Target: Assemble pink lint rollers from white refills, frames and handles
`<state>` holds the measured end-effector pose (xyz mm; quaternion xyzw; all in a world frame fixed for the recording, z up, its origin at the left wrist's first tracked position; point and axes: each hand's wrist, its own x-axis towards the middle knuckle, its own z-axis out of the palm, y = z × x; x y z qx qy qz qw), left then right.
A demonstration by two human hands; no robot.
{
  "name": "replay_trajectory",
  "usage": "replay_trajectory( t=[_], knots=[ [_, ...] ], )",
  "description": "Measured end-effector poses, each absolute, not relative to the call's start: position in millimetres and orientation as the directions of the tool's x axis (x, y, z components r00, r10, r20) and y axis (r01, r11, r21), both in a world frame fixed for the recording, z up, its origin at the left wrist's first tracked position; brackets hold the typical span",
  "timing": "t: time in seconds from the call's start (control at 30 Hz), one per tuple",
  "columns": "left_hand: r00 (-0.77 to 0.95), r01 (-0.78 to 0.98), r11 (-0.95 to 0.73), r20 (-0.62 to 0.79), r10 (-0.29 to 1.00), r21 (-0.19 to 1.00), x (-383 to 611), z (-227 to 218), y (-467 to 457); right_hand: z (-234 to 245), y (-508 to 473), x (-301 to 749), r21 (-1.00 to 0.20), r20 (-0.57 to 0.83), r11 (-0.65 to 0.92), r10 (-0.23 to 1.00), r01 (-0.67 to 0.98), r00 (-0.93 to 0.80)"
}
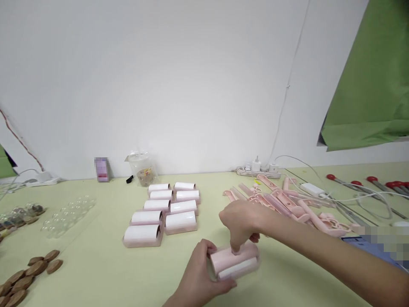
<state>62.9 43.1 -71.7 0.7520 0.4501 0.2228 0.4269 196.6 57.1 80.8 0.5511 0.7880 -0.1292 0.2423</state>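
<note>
A lint roller [235,261] with a pink curved cover, a white paper roll and a clear casing sits low in front of me, slightly blurred. My left hand [204,277] grips its left end, thumb below and fingers over the top. From above, my right hand [239,221] presses a digit onto the pink cover, its other fingers curled; part of its grip is hidden. Left of my hands, several similar rollers [180,222] with white paper lie in two columns. Beyond my right wrist is a pile of pink plastic handle parts [284,200].
A clear bag [145,170] and a phone [102,169] stand by the wall. Wooden pieces [36,267] and clear globes [68,215] are at left. At right are a power strip [258,172], cables, red-ended tools [372,179] and a blue-screened device [370,249].
</note>
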Motion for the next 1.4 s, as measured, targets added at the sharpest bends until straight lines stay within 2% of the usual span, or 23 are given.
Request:
replay_trajectory(
  t=[0.1, 0.3, 0.37, 0.43, 0.47, 0.5, 0.57, 0.6, 0.67, 0.77, 0.83, 0.97, 1.03, 1.13, 1.23, 1.3, 1.4],
  knots=[
    [0.455, 0.577, -0.237, -0.067, 0.888, 0.782, 66.8, -72.7, 35.5, 77.8, 52.2, 185.5, 0.084, -0.525, 0.380, 0.803, 0.921, -0.283],
    [0.520, 0.542, -0.330, 0.001, 0.854, 0.773, 66.7, -77.5, 33.3, 70.1, 58.3, 177.3, 0.044, -0.624, 0.346, 0.742, 0.937, -0.244],
    [0.542, 0.531, -0.386, 0.048, 0.839, 0.754, 65.4, -79.3, 36.2, 75.9, 63.5, 188.9, -0.075, -0.717, 0.291, 0.649, 0.954, -0.254],
    [0.567, 0.496, -0.450, 0.115, 0.816, 0.743, 63.1, -80.9, 40.2, 86.1, 67.9, 207.6, -0.300, -0.813, 0.198, 0.458, 0.933, -0.359],
    [0.577, 0.476, -0.468, 0.137, 0.805, 0.745, 61.5, -81.4, 42.3, 91.1, 69.4, 218.8, -0.413, -0.800, 0.149, 0.412, 0.898, -0.436],
    [0.584, 0.462, -0.469, 0.140, 0.799, 0.753, 59.6, -81.6, 44.6, 94.8, 70.4, 230.7, -0.504, -0.746, 0.122, 0.438, 0.855, -0.501],
    [0.592, 0.453, -0.442, 0.109, 0.798, 0.775, 55.1, -80.3, 48.8, 95.7, 71.4, 255.3, -0.576, -0.525, 0.169, 0.673, 0.800, -0.521],
    [0.601, 0.455, -0.430, 0.088, 0.795, 0.780, 52.7, -78.7, 50.6, 92.1, 71.8, 267.4, -0.570, -0.385, 0.198, 0.793, 0.797, -0.472],
    [0.628, 0.460, -0.423, 0.051, 0.777, 0.781, 48.4, -72.8, 53.3, 78.4, 73.0, 290.6, -0.529, -0.158, 0.203, 0.931, 0.824, -0.330],
    [0.623, 0.434, -0.408, 0.060, 0.780, 0.803, 47.6, -56.6, 55.1, 51.0, 75.5, 321.3, -0.426, 0.061, 0.113, 0.993, 0.898, -0.096],
    [0.588, 0.357, -0.390, 0.121, 0.800, 0.849, 54.1, -41.8, 55.6, 34.9, 76.9, 337.6, -0.349, 0.139, 0.060, 0.990, 0.935, -0.012],
    [0.577, 0.032, -0.422, 0.328, 0.748, 0.906, 82.9, -13.5, 56.3, 12.6, 80.3, 355.2, -0.218, 0.122, 0.084, 0.991, 0.972, -0.059],
    [0.623, -0.115, -0.386, 0.369, 0.690, 0.915, 99.6, -6.1, 56.1, 4.1, 84.0, 358.0, -0.149, 0.127, 0.075, 0.990, 0.986, -0.056],
    [0.680, -0.120, -0.170, 0.206, 0.704, 0.978, 119.4, -6.6, 54.5, -7.1, 90.5, 359.4, -0.061, 0.168, -0.005, 0.986, 0.998, 0.015],
    [0.566, -0.066, -0.013, 0.048, 0.823, 0.998, 130.4, -14.6, 52.6, -15.3, 93.9, 361.2, -0.039, 0.184, -0.062, 0.980, 0.997, 0.068],
    [0.500, -0.092, 0.000, 0.046, 0.865, 0.996, 133.5, -19.5, 51.7, -18.0, 94.2, 363.5, -0.060, 0.178, -0.067, 0.981, 0.996, 0.076],
    [0.508, -0.147, 0.021, 0.058, 0.859, 0.989, 133.8, -24.4, 51.2, -15.7, 94.1, 368.0, -0.142, 0.171, -0.058, 0.982, 0.988, 0.082]
  ],
)
